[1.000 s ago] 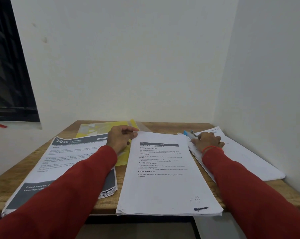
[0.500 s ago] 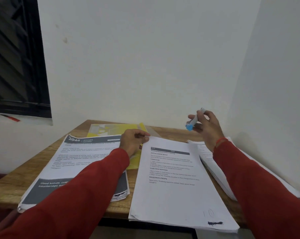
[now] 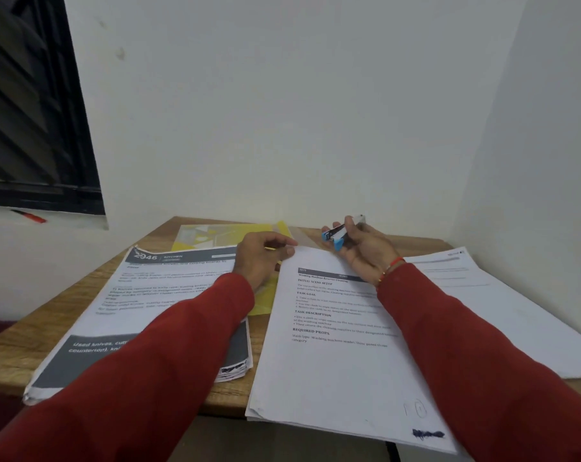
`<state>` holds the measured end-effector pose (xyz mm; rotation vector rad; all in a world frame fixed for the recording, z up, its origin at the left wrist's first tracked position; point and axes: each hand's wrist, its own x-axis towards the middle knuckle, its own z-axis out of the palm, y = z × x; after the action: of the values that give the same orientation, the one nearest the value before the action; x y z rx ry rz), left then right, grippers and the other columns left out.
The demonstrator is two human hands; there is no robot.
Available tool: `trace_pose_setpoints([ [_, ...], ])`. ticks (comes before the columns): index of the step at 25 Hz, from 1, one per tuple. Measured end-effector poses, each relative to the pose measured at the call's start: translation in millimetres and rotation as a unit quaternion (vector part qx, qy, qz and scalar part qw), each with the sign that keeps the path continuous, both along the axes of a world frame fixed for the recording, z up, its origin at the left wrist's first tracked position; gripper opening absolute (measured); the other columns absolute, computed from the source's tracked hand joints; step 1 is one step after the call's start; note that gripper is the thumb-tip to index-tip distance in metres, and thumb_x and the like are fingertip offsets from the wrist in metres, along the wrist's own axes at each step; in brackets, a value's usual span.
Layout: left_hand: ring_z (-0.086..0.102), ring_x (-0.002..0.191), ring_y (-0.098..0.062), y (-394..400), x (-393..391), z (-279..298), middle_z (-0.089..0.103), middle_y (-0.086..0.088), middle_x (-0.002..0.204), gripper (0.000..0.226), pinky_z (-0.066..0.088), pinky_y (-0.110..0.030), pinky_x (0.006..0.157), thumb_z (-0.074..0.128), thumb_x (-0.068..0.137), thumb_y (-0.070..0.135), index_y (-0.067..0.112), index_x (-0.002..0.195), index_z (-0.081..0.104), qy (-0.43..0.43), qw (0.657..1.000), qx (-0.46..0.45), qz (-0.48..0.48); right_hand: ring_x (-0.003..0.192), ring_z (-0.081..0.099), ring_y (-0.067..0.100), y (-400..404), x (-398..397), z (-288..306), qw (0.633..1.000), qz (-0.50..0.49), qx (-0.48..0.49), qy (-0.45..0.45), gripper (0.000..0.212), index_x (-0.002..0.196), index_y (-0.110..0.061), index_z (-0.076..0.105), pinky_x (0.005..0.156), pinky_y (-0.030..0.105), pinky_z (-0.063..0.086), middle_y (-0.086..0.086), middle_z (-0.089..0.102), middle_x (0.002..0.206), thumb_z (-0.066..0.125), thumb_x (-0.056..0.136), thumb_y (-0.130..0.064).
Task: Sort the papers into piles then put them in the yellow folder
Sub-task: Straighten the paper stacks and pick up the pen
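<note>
Left hand (image 3: pixel 260 258): pinching top corner of middle paper pile (image 3: pixel 336 345). Right hand (image 3: pixel 362 251), 1 o'clock: gripping small blue stapler (image 3: pixel 336 235).

hidden: yellow folder (image 3: pixel 235 233) mostly under papers | cut off: right pile (image 3: pixel 516 315) at edge; small print blurred

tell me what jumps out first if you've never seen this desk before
Three piles of papers cover the wooden table, with the middle pile overhanging its near edge. The left hand pinches that pile's top corner, while the right hand holds a small blue stapler above it. A yellow folder lies behind.
</note>
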<state>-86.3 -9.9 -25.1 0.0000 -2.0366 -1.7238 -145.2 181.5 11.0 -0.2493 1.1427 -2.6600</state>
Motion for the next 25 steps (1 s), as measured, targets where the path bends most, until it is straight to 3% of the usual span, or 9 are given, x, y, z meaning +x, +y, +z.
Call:
trace_pose_setpoints([
  [3,0.065,0.072,-0.016,0,3,2,0.068,-0.006,0.085,0.018,0.061,-0.033,0.064,0.076,0.082,-0.002,0.016,0.085,0.079,0.005,1.0,-0.008,0.003,0.086,0.07,0.032,-3,10,-2,0.994,-0.004,0.079,0.079,0.009,0.098,-0.005,0.058,0.075,0.04,0.063,0.02,0.067,0.096,0.06,0.094,0.003],
  [7,0.067,0.073,-0.017,2,6,5,0.073,-0.008,0.087,0.02,0.062,-0.037,0.072,0.079,0.08,0.001,0.02,0.082,0.079,0.01,1.0,-0.025,0.013,0.088,0.071,0.031,-8,18,-1,0.968,-0.047,0.191,0.159,0.025,0.099,-0.007,0.06,0.091,0.042,0.058,0.02,0.071,0.098,0.076,0.082,0.003],
  [13,0.071,0.084,-0.031,3,4,5,0.074,-0.005,0.086,0.023,0.061,-0.043,0.079,0.081,0.078,0.005,0.028,0.078,0.079,0.021,0.998,-0.053,0.026,0.08,0.072,0.024,-12,19,-5,0.92,-0.078,0.315,0.22,0.029,0.099,-0.008,0.064,0.091,0.034,0.056,0.015,0.076,0.092,0.083,0.078,-0.003],
  [19,0.07,0.08,-0.021,4,4,7,0.076,-0.003,0.085,0.021,0.06,-0.042,0.085,0.082,0.077,0.003,0.024,0.081,0.08,0.035,0.998,-0.044,0.008,0.085,0.074,0.023,-15,22,-6,0.915,-0.084,0.327,0.219,0.032,0.101,-0.009,0.065,0.092,0.033,0.056,0.014,0.077,0.092,0.085,0.076,-0.009],
  [25,0.072,0.087,-0.028,7,9,10,0.077,-0.005,0.087,0.018,0.061,-0.033,0.081,0.082,0.077,0.003,0.018,0.087,0.081,0.053,0.998,-0.012,-0.008,0.087,0.075,0.023,-18,23,-4,0.911,-0.102,0.332,0.222,0.031,0.098,-0.012,0.066,0.092,0.033,0.055,0.011,0.078,0.089,0.087,0.075,-0.015],
])
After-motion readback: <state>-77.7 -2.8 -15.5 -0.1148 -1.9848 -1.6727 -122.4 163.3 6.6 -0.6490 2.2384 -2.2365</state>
